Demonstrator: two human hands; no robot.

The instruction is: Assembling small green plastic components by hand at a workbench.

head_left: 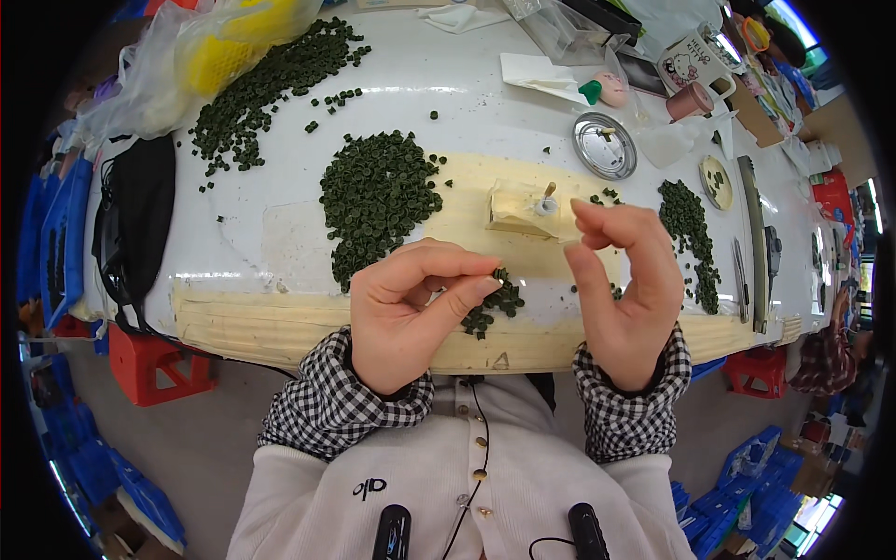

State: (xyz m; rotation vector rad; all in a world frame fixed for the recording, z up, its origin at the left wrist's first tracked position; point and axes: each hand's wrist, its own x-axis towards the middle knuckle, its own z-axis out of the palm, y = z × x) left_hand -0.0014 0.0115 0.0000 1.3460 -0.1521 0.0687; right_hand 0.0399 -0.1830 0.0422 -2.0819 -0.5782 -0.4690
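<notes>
Dark-green small pieces [507, 301] lie loosely clustered on the near side of the cream block [511, 222], just beside the left hand's pinch in this view; that left hand [406, 303] brings thumb and forefinger nearly together — whether they grip a piece, I can't make out; the right hand [635, 289], right of the block, parts its thumb and forefinger — a bare gap.
</notes>
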